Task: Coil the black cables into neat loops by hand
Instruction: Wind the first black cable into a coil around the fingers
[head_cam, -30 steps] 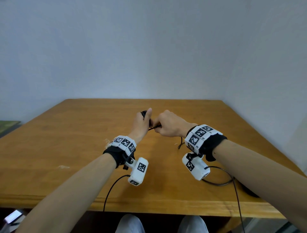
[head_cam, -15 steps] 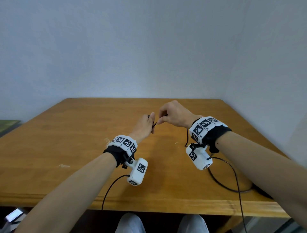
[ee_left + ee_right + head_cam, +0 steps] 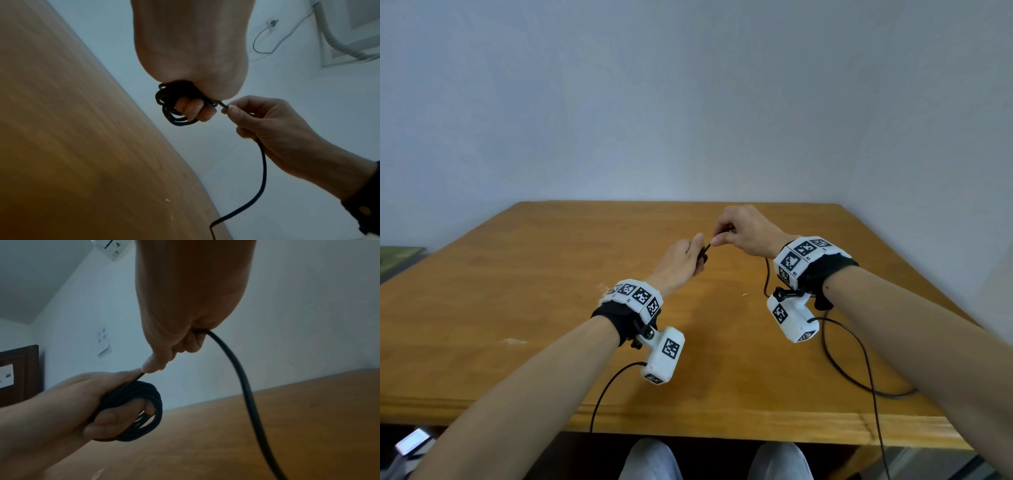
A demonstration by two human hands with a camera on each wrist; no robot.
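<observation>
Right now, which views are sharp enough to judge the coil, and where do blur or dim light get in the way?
Head view: evenly lit and sharp, but the left hand hides most of the coil. Left wrist view: dim, yet the loops show clearly. Right wrist view: dim and soft, with the trailing cable smeared and the right hand in shade.

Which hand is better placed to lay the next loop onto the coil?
Right. The right hand pinches the loose cable; the left hand is occupied gripping the coil.
</observation>
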